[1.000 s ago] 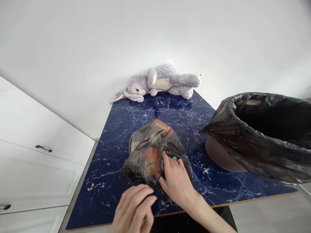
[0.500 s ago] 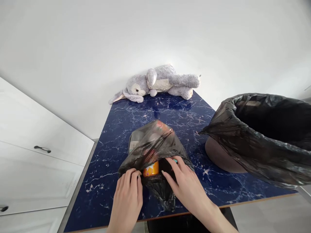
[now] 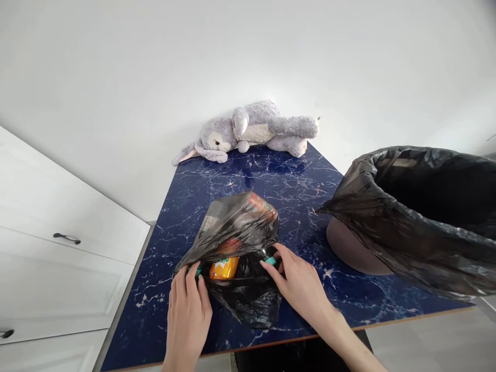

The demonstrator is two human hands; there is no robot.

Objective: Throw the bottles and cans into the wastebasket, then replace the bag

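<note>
A thin black garbage bag (image 3: 240,222) lies on the blue marbled table, its mouth toward me. Through the plastic show several packages, one with red and orange print. In the opening sits an orange can (image 3: 223,268) with a white label. At the mouth's left edge, the fingers of my left hand (image 3: 189,305) are closed on the bag, with a bit of teal beside the fingertips. My right hand (image 3: 304,281) pinches the teal cap (image 3: 270,261) of a clear bottle at the right side of the opening; most of that bottle is hidden in the bag.
A trash bin (image 3: 354,250) lined with a black bag stands on the table (image 3: 298,206) at the right, its liner hanging over the side. A grey plush bunny (image 3: 251,129) lies along the back wall. White cabinets (image 3: 65,263) flank the table on the left.
My left hand has moved left, spreading the bag's mouth wider. The orange can now sits farther left and shows more of its label. The teal cap at my right fingers is more exposed.
</note>
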